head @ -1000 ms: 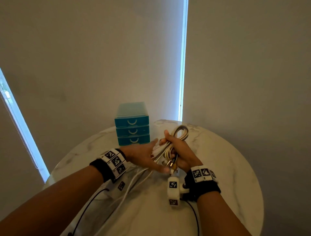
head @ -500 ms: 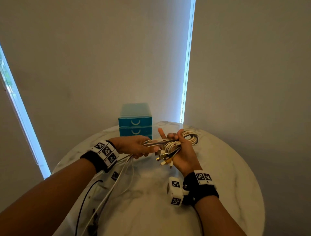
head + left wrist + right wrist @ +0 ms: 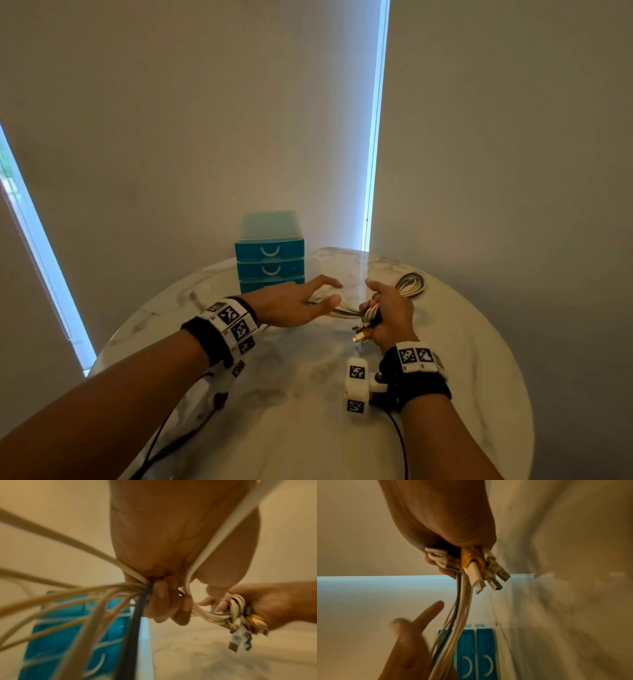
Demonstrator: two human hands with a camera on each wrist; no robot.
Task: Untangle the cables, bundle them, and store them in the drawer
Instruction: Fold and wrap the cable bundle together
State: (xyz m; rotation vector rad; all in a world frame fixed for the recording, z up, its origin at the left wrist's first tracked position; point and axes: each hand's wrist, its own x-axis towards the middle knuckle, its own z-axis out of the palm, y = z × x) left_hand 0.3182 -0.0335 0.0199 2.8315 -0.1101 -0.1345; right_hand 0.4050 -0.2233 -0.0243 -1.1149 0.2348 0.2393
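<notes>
A bundle of cream cables (image 3: 409, 284) with one dark strand lies looped in my right hand (image 3: 387, 313), which grips it low over the round marble table (image 3: 308, 428). USB plug ends (image 3: 361, 334) stick out below that fist, and they are plain in the right wrist view (image 3: 488, 574). Loose strands (image 3: 85, 597) run left from the bundle into my left hand (image 3: 294, 303). The left wrist view shows its middle fingers (image 3: 161, 596) curled round them, while index and thumb stick out. The teal three-drawer unit (image 3: 269, 251) stands behind, all drawers closed.
Grey blinds close off the space behind the table, with bright window slits at left and centre. Black wrist-camera leads (image 3: 178, 438) trail over the near-left table edge. A white marker block (image 3: 356, 383) juts from my right wrist. Bare marble lies near and to the right.
My right hand has dropped toward the table with the bundle and turned palm down. My left hand has slid right along the strands, its index and thumb spreading.
</notes>
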